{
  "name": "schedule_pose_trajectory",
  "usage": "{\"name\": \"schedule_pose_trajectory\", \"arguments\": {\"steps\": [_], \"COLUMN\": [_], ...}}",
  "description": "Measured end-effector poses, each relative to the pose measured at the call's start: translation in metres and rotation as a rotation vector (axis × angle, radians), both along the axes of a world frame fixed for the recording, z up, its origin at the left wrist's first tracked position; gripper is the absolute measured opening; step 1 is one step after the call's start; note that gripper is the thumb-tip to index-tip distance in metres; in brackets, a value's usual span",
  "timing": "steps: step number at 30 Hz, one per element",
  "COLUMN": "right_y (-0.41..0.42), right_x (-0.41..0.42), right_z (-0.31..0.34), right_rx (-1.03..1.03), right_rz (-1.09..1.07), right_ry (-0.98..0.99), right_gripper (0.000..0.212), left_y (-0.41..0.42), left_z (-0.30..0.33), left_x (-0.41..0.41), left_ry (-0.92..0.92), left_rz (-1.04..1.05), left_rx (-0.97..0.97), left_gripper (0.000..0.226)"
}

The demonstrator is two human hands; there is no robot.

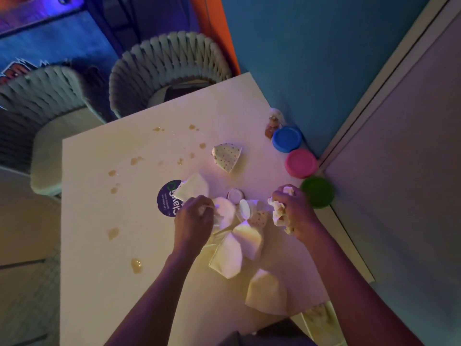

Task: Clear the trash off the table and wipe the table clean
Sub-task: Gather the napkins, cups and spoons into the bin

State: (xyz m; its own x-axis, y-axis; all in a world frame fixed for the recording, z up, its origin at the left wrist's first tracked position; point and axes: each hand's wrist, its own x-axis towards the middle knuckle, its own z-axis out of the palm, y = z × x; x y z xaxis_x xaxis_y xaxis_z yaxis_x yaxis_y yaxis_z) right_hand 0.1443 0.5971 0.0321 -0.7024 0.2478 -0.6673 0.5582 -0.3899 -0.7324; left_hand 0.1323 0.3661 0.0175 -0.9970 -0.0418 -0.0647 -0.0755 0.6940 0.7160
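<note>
The right hand (293,211) grips a crumpled napkin (280,213) near the table's (99,221) right edge, just beside the green lid (318,192). The left hand (193,218) pinches white paper in the paper pile (237,243) at the middle. Three round lids stand along the wall, blue (287,139), pink (300,163) and green; the table's left half, with brown spills (136,265), is open.

A play or party room is suggested: coloured lighting is cast over a blue wall (311,58), woven chairs (169,61) are drawn up to a white table (99,295), and bright tubs (287,138) are lined along its edge.
</note>
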Motion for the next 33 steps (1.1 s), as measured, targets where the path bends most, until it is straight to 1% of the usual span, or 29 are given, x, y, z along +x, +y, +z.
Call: {"name": "schedule_pose_trajectory", "arguments": {"steps": [3,5,8,11,14,16,19,21,25,28,31,33], "right_y": [0.001,-0.003,-0.012,-0.022,-0.036,-0.048,-0.065,-0.075,-0.082,-0.08,-0.072,-0.065], "right_x": [0.013,0.022,0.039,0.06,0.081,0.098,0.124,0.143,0.185,0.219,0.261,0.295], "right_z": [0.004,0.008,0.008,0.008,0.007,0.007,0.005,0.004,0.004,0.003,-0.005,-0.012], "right_rx": [-0.003,-0.007,0.002,-0.052,-0.17,-0.162,-0.032,0.046,0.022,0.056,0.083,0.08], "right_rz": [-0.064,-0.095,-0.142,-0.159,-0.227,-0.265,-0.325,-0.4,-0.591,-0.687,-0.805,-0.896], "right_ry": [0.005,0.012,0.034,0.06,0.082,0.089,0.082,0.059,0.016,0.008,-0.003,-0.042], "right_gripper": [0.031,0.034,0.035,0.034,0.047,0.05,0.043,0.038,0.038,0.031,0.03,0.028], "left_y": [0.008,0.01,0.008,0.002,-0.002,-0.007,-0.011,-0.011,-0.003,0.009,0.026,0.044], "left_z": [0.002,0.004,0.005,0.009,0.016,0.016,0.009,0.006,0.007,0.006,0.003,0.003], "left_x": [0.007,0.011,0.017,0.029,0.045,0.055,0.067,0.077,0.101,0.119,0.142,0.164], "left_ry": [0.025,0.022,-0.023,-0.041,0.002,0.017,0.033,0.062,0.089,0.096,0.022,-0.009], "left_rz": [-0.038,-0.058,-0.09,-0.148,-0.222,-0.266,-0.347,-0.437,-0.562,-0.666,-0.766,-0.85], "left_rx": [0.007,0.014,0.042,0.086,0.09,0.074,0.033,0.018,0.054,0.087,0.116,0.108], "left_gripper": [0.008,0.008,0.007,0.011,0.018,0.023,0.022,0.019,0.019,0.02,0.014,0.015]}}
